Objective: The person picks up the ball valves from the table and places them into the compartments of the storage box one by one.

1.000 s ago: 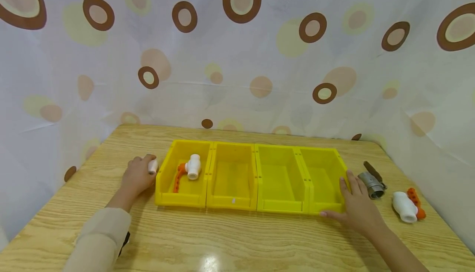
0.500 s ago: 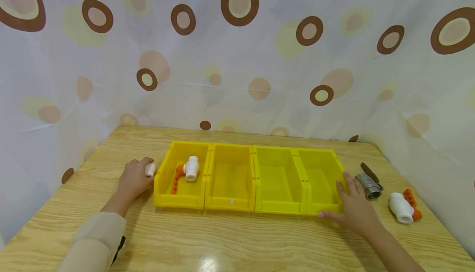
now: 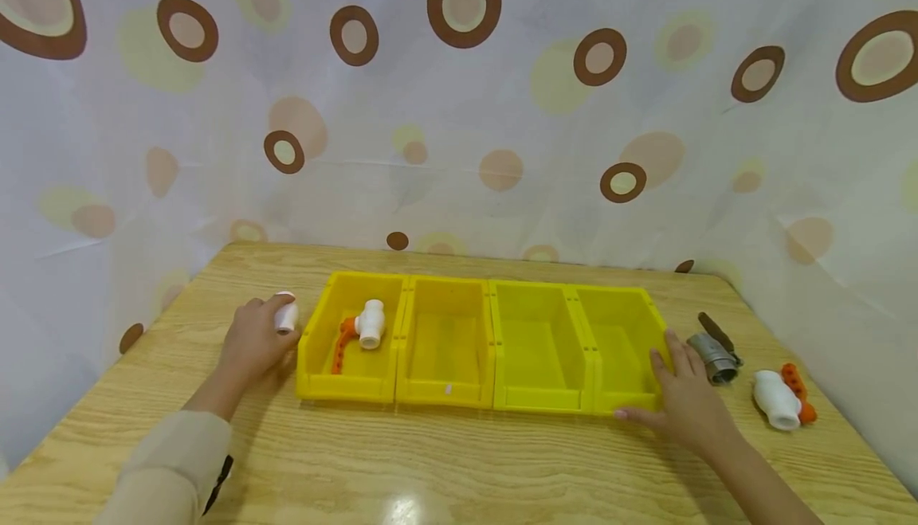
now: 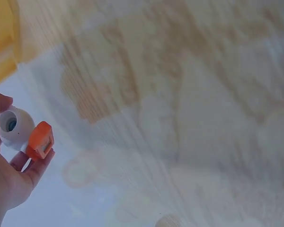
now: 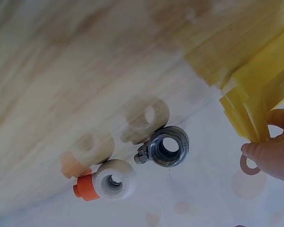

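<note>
In the head view my left hand (image 3: 254, 337) holds a white ball valve (image 3: 286, 314) just left of the row of yellow bins. Its orange handle (image 4: 41, 140) shows beside the fingers in the left wrist view. My right hand (image 3: 688, 393) grips the front right corner of the rightmost yellow bin (image 3: 631, 402), with the thumb at the front and fingers along the side wall. Inside the leftmost bin (image 3: 347, 387) lies another white ball valve (image 3: 370, 324), its orange handle toward the front left.
Right of the bins lie a metal ball valve (image 3: 713, 356) with a brown handle and a white valve (image 3: 777, 400) with an orange handle. Two more yellow bins stand in the middle of the row. A patterned curtain (image 3: 459, 111) hangs behind the wooden table (image 3: 459, 461).
My left hand has shifted slightly left, and more of the white ball valve shows in it, more upright. My right hand stays at the bin corner. The head view has shifted a little.
</note>
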The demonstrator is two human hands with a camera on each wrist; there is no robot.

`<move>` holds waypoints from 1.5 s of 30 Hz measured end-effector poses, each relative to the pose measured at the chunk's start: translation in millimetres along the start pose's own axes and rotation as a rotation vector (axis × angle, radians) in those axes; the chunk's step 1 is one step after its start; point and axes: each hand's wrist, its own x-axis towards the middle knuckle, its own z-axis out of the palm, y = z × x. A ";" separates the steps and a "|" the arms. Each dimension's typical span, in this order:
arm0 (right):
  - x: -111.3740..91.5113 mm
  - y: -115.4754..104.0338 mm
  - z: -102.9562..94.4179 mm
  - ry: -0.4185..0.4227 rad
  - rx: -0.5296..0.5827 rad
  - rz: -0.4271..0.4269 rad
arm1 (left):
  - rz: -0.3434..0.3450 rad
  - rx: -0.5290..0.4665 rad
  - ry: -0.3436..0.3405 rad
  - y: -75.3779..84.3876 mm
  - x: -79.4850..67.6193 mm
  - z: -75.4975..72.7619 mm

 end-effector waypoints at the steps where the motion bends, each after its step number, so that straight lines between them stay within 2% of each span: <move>1: -0.1 0.0 -0.2 0.000 -0.002 0.001 | -0.002 0.000 -0.003 1.4 0.7 -0.9; 11: -0.1 -1.6 -1.7 -0.010 -0.002 0.010 | -0.037 -0.004 -0.026 10.2 1.3 -5.9; 22: -0.6 -0.3 -2.9 -0.023 0.011 0.015 | -0.002 -0.022 0.047 21.7 1.1 -13.2; 35: -0.9 -0.2 -2.4 -0.015 0.024 0.011 | 0.002 -0.028 0.055 29.0 9.0 -21.8; 45: -1.2 -1.0 -3.6 -0.031 0.063 0.011 | 0.037 -0.040 0.063 46.9 14.5 -29.1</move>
